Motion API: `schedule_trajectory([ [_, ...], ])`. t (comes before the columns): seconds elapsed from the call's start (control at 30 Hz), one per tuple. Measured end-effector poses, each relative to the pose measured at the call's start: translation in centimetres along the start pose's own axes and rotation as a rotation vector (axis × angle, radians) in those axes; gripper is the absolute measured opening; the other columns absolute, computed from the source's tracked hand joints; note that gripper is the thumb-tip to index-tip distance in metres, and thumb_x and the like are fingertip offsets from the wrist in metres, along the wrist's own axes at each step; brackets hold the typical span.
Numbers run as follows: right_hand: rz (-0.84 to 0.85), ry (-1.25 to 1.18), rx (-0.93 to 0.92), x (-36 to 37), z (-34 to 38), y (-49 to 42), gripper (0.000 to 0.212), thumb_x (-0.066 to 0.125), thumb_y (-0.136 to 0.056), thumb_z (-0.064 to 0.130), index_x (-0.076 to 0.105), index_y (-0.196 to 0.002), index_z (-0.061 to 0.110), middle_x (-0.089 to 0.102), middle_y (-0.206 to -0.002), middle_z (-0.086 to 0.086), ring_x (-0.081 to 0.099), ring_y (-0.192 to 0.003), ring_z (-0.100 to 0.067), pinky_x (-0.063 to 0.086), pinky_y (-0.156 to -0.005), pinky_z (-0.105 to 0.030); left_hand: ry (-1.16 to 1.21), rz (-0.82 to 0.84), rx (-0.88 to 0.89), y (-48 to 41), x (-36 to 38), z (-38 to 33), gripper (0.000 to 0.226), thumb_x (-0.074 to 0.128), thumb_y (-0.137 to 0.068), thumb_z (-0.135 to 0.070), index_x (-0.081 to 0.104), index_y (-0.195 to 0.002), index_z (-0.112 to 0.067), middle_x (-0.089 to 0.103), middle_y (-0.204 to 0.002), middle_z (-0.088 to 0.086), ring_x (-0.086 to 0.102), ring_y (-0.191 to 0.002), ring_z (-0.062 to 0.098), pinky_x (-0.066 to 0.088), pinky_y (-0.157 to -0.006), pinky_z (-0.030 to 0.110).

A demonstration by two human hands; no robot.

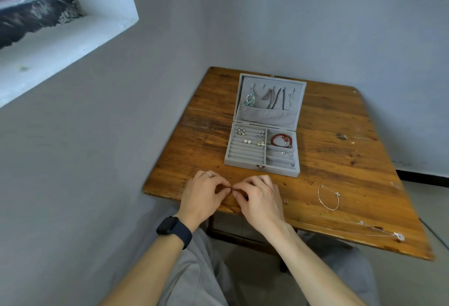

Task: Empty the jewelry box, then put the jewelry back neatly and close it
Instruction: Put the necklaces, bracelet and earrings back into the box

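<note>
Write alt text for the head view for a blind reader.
A left hand and right hand pinch a small jewelry piece at the near edge of a wooden table. Behind, an open grey jewelry box holds earrings, a red bead bracelet and hung necklaces; two thin chains lie at right.

A worn wooden table [340, 160] carries an open grey box [279, 169] at its middle. Right of it, nearer the front edge, lie a thin bracelet [337, 194], a fine necklace [399, 236] and possibly small studs [285, 200].
</note>
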State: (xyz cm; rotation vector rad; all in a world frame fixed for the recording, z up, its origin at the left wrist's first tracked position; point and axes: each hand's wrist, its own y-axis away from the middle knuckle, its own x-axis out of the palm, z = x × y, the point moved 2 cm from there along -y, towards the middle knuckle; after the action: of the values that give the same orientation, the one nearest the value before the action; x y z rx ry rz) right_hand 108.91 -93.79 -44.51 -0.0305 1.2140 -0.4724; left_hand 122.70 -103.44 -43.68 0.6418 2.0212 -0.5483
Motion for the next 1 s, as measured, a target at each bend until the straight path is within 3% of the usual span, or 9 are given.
schedule_trajectory([
  [0.2,0.017,-0.134,-0.002,-0.4,-0.1,-0.5,0.014,0.064,-0.094,0.032,0.073,-0.106,0.031,0.071,-0.101,0.014,0.054,-0.101,-0.013,0.047,-0.078,-0.032,0.24,0.023,-0.084,-0.1,-1.0,1.1,0.012,0.063,-0.096,-0.032,0.07,-0.106,-0.035,0.067,-0.101,-0.022,0.057,-0.101,-0.004,0.05,-0.087,0.022],
  [0.33,-0.032,-0.263,0.015,-1.5,-0.7,-1.2,0.013,0.065,-0.094,0.024,0.071,-0.105,0.025,0.07,-0.101,0.014,0.054,-0.097,-0.008,0.04,-0.079,-0.014,0.317,0.006,-0.113,-0.9,-2.1,1.2,0.01,0.068,-0.094,-0.03,0.069,-0.1,-0.038,0.067,-0.095,-0.026,0.058,-0.095,-0.014,0.041,-0.08,0.005],
  [0.43,-0.093,-0.305,0.066,-2.7,-2.3,-2.0,0.013,0.066,-0.093,0.023,0.07,-0.106,0.024,0.069,-0.101,0.015,0.054,-0.098,-0.005,0.037,-0.079,-0.008,0.335,0.02,-0.097,-2.4,-3.0,1.0,0.014,0.068,-0.093,-0.03,0.073,-0.105,-0.036,0.067,-0.101,-0.026,0.058,-0.097,-0.014,0.038,-0.08,0.002],
  [0.57,-0.134,-0.35,0.158,-3.8,-5.8,-3.4,0.013,0.065,-0.094,0.022,0.069,-0.106,0.023,0.069,-0.101,0.014,0.059,-0.099,-0.005,0.05,-0.083,-0.02,0.295,0.024,-0.051,-6.1,-3.9,0.3,0.019,0.068,-0.094,-0.03,0.074,-0.111,-0.033,0.069,-0.111,-0.02,0.057,-0.106,-0.005,0.039,-0.095,0.014],
  [0.7,-0.098,-0.448,0.283,-3.8,-8.2,-3.9,0.012,0.065,-0.094,0.021,0.069,-0.105,0.026,0.066,-0.099,0.017,0.06,-0.097,0.0,0.043,-0.078,-0.008,0.186,0.054,-0.063,-10.3,-3.3,-0.2,0.015,0.068,-0.094,-0.029,0.075,-0.107,-0.031,0.068,-0.114,-0.011,0.057,-0.107,0.006,0.044,-0.095,0.024],
  [0.77,-0.099,-0.484,0.304,-3.6,-8.6,-4.0,0.011,0.066,-0.094,0.022,0.069,-0.103,0.027,0.066,-0.096,0.02,0.06,-0.095,0.002,0.043,-0.077,-0.009,0.158,0.089,-0.077,-12.2,-2.7,-0.4,0.014,0.068,-0.094,-0.028,0.075,-0.106,-0.031,0.068,-0.116,-0.007,0.057,-0.11,0.01,0.045,-0.096,0.028],
  [0.9,-0.125,-0.534,0.312,-2.9,-9.2,-4.0,0.01,0.067,-0.093,0.024,0.07,-0.101,0.028,0.067,-0.095,0.021,0.06,-0.096,0.003,0.049,-0.08,-0.017,0.122,0.113,-0.119,-14.5,-1.6,-1.0,0.014,0.067,-0.094,-0.024,0.076,-0.105,-0.025,0.069,-0.11,-0.008,0.056,-0.103,0.007,0.041,-0.087,0.021],
  [1.0,-0.143,-0.54,0.302,-2.5,-9.3,-3.9,0.01,0.067,-0.093,0.025,0.071,-0.102,0.028,0.068,-0.097,0.018,0.059,-0.098,0.001,0.047,-0.08,-0.014,0.077,0.078,-0.167,-15.1,-0.7,-1.2,0.014,0.066,-0.094,-0.022,0.077,-0.103,-0.024,0.073,-0.108,-0.005,0.059,-0.095,0.006,0.043,-0.084,0.02],
])
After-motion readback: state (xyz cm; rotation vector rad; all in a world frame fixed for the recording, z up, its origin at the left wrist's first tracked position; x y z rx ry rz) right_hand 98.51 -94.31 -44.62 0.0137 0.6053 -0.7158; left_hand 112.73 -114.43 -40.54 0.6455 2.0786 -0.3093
